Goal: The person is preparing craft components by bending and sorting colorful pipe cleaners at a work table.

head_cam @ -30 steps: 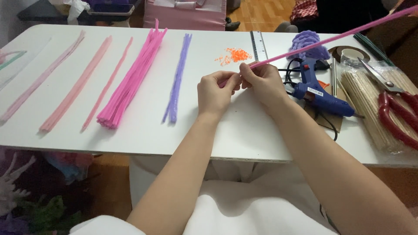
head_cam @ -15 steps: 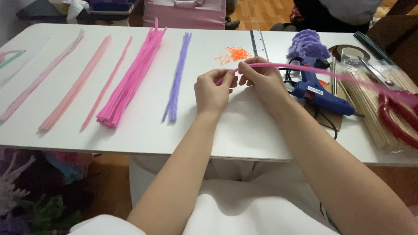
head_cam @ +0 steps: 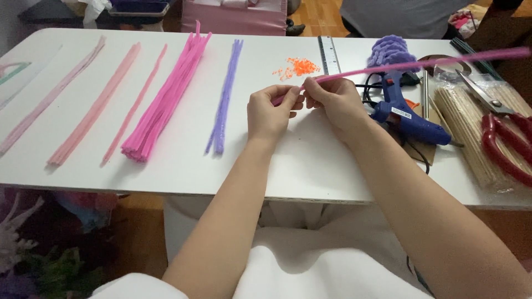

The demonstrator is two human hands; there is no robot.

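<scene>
**Pink pipe cleaner swings back up over the tools**

Since half a second ago the free end of the pink pipe cleaner [head_cam: 421, 65] has lifted from above the glue gun and now points up and right, blurred with motion; the hands have barely shifted. Its near end is pinched between both hands above the white table [head_cam: 310, 166]. The left hand [head_cam: 270, 111] is closed on the very tip, thumb against forefinger, and the right hand [head_cam: 335, 98] grips it just beside, fingers curled round the stem. It looks light and fuzzy, with a bendable core that should hold a kink, so a hold close to the working end seems best. Near the right hand lie a blue glue gun [head_cam: 407, 113], red scissors [head_cam: 507, 141], a bundle of wooden sticks [head_cam: 465, 122] and orange beads [head_cam: 299, 66]. Left of the hands lie a purple bundle [head_cam: 224, 99] and a bright pink bundle [head_cam: 166, 99]
</scene>
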